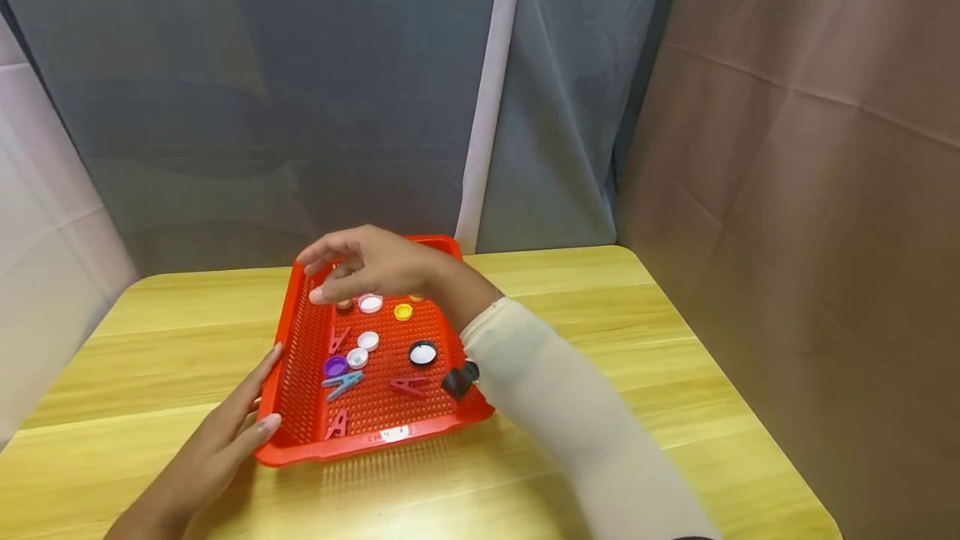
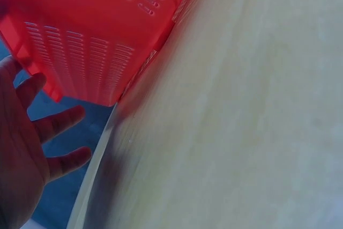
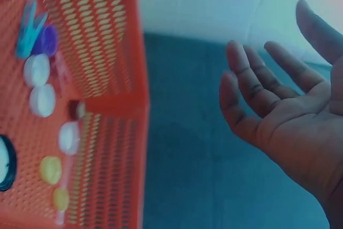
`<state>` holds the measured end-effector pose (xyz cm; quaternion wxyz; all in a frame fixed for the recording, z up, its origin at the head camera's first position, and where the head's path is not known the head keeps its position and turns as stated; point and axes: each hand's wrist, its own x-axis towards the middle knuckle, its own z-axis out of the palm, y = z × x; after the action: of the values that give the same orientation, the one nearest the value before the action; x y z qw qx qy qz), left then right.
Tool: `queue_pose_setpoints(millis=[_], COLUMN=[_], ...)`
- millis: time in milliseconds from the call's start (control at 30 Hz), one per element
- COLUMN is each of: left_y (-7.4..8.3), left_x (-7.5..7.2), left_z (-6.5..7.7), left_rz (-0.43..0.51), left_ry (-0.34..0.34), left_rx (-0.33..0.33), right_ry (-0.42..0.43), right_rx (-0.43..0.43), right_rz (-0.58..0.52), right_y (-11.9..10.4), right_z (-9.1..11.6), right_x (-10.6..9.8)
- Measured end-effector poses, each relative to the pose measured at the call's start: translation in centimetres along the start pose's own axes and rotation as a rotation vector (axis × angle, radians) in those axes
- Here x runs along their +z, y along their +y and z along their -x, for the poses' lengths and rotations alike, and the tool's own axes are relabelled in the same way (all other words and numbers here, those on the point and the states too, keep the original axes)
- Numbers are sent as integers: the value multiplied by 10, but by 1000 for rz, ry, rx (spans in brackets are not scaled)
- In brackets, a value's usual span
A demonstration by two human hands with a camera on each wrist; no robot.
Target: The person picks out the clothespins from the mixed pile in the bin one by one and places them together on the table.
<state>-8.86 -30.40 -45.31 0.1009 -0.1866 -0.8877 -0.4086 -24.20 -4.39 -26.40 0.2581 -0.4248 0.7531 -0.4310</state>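
Observation:
A red perforated plastic basket (image 1: 360, 445) rests on the wooden table. At its near left corner is my left hand (image 1: 217, 448), thumb by the rim and fingers along the outer side; the left wrist view shows these fingers spread. My right hand (image 1: 382, 261) hovers over the basket's far left part, fingers loosely bent and nothing held. Inside lie a blue clothespin (image 1: 342, 385), several pink clothespins (image 1: 408, 385), a purple cap (image 1: 335, 367), several white caps (image 1: 368, 341), yellow caps (image 1: 403, 312) and a black-rimmed cap (image 1: 422, 352). The right forearm hides part of the basket's right side.
The wooden table (image 1: 720, 407) extends to both sides of the basket. Grey cloth (image 1: 337, 107) hangs behind it, with a brown curtain (image 1: 810, 190) at the right and a white one (image 1: 52, 207) at the left. A small black device (image 1: 460, 380) sits at the right wrist.

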Motion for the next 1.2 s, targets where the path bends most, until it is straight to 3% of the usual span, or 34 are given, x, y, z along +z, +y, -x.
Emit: queue_pose_setpoints(millis=[133,333,500,633,767,1200], left_y=[3,6,7,8,9,10], left_x=[3,3,2,3,5,2], left_z=[1,3,4,5,7,6], left_rz=[11,19,18,35,27,-2], left_ry=[11,20,23,31,27,30], left_rx=[20,38,51,78,66,48], right_ry=[-26,-156,-220,-256,-315,-492], right_rx=[30,74,134,162,206,340], right_rz=[95,265,218,113,1,-31], right_y=[22,41,46,61,75,83], right_z=[-13,-26,-29,-30,-32,-34], right_x=[0,5,9,11,15,23])
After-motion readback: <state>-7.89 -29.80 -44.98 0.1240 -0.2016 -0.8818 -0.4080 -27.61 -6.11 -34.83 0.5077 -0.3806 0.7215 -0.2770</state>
